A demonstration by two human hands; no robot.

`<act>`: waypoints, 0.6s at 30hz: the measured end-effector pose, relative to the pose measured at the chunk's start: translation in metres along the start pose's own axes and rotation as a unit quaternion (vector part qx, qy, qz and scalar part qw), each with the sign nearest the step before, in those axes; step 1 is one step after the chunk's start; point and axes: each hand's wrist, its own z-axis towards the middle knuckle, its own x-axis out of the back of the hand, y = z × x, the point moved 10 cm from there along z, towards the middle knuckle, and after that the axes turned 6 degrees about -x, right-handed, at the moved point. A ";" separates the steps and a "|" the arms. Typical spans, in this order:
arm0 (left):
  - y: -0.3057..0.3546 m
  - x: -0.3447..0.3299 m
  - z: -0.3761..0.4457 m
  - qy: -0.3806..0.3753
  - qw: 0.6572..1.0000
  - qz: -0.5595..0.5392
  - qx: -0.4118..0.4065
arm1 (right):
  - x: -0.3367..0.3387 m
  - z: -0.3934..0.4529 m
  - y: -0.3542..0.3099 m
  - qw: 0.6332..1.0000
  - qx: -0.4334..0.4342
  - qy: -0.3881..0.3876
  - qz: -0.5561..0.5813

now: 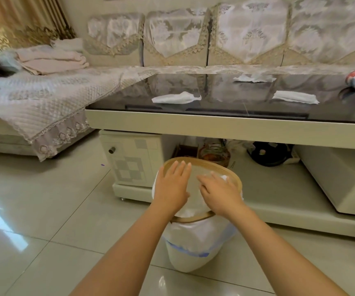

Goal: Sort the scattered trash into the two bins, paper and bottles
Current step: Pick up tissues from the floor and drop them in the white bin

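the bin [193, 242] stands on the floor before the table [215, 124]. our left hand [173, 189] lies flat, fingers straight, on its rim; our right hand [219, 192] pinches a white paper [225, 178] over the opening. we should release it well inside, then fetch the tissues [176, 98] above.

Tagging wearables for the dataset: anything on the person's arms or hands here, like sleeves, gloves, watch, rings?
Nothing worn that shows. Both forearms are bare up to the frame edge, no sleeves in view. Left hand and right hand have no gloves, and no watch, bands or rings are visible.
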 end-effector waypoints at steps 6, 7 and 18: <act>0.019 0.030 -0.016 0.107 0.992 -0.063 -0.003 | 0.023 -0.020 -0.010 0.992 0.063 0.104 -0.042; 0.023 0.035 -0.025 0.126 0.988 -0.088 0.001 | 0.032 -0.030 -0.009 0.986 0.072 0.137 -0.057; 0.124 -0.024 -0.152 0.157 0.976 -0.091 -0.121 | -0.011 -0.185 0.068 0.985 0.095 0.134 -0.051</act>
